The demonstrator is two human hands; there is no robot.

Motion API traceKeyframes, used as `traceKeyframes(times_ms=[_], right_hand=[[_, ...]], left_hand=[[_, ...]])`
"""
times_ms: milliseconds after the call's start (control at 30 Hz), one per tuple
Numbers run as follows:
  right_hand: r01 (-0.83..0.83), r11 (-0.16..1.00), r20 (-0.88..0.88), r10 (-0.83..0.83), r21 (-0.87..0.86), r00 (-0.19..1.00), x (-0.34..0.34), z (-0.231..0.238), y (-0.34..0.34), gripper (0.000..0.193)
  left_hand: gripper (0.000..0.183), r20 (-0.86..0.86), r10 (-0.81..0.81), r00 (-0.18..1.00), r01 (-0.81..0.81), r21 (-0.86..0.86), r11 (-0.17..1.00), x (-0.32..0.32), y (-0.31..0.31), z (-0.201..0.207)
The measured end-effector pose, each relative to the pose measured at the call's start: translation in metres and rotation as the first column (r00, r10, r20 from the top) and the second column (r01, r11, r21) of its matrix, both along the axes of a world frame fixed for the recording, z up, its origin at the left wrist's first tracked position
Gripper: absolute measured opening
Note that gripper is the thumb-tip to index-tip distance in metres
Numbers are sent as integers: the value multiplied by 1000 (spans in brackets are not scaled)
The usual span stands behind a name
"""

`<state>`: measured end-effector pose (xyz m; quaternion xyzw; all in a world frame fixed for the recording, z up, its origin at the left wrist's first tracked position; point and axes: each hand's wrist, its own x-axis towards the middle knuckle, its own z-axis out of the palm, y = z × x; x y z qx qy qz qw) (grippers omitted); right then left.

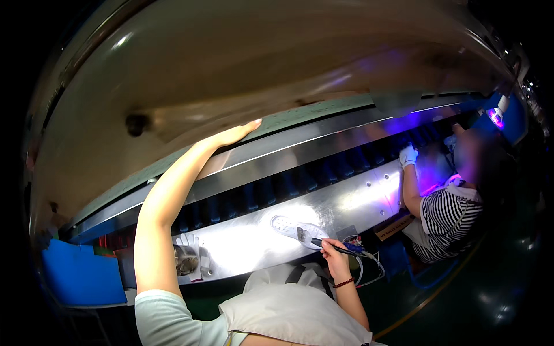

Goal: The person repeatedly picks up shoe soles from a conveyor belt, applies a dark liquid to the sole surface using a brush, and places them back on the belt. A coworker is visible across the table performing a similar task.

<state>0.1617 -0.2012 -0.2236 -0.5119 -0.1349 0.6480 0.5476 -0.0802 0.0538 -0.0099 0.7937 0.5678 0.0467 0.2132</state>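
Observation:
A white shoe sole (283, 224) lies on the shiny metal ledge in front of me. My right hand (334, 254) is closed around the black handle of a flat brush (316, 241), whose bristle end rests on or just over the sole. Stretched far forward, my left hand (235, 135) reaches over the metal rail to a green conveyor belt (288, 122), under the edge of a large hood. Its fingers look extended, partly hidden by the hood, and nothing shows in them.
A clear container (186, 260) stands at the ledge's left end beside a pale glove (190, 241). Dark rollers (288, 185) run between ledge and rail. To the right, a co-worker in a striped shirt (444, 213) reaches in with a white-gloved hand (408, 155). Overhead hangs the hood (259, 57).

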Motion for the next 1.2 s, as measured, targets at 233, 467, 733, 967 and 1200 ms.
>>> traceKeyframes(times_ms=[233,467,733,967,1200], right_hand=[[58,998,11,-57,-37,998,-23,-3,4,14],[35,999,57,-36,14,998,-46,0,16,13],[101,995,90,-103,22,991,-57,1,5,15],[121,992,104,-119,-21,988,-55,0,-4,13],[139,990,93,-139,15,986,-54,4,1,16]], left_hand=[[65,-59,66,996,-65,23,998,-14,9,-19],[59,-133,166,977,-141,177,974,-33,41,-70],[55,707,107,699,9,-159,987,-58,57,-90],[66,812,564,-151,853,-182,490,-49,-59,-54],[76,890,456,21,884,-230,408,-35,-59,-58]])
